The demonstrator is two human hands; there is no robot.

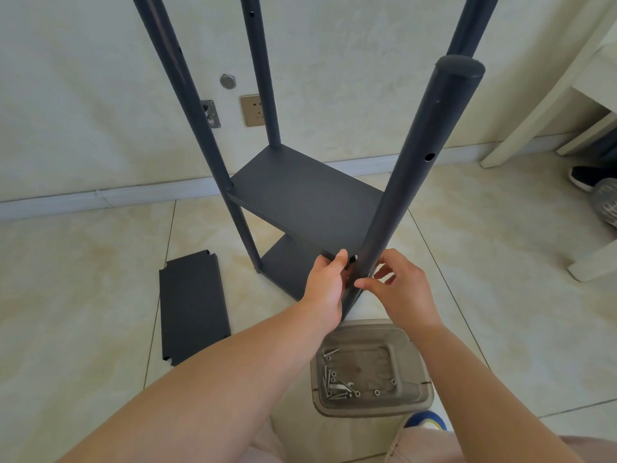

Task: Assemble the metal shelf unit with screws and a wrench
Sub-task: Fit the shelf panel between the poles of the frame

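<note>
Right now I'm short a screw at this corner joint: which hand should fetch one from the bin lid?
Right hand, probably. It only touches the near post with loose fingers, with the screws below it. The left hand steadies the shelf corner.

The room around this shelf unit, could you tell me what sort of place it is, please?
Probably a room in a home: a tiled floor, a wall socket above the skirting, a white table leg at the right, and shoes lying beside it.
</note>
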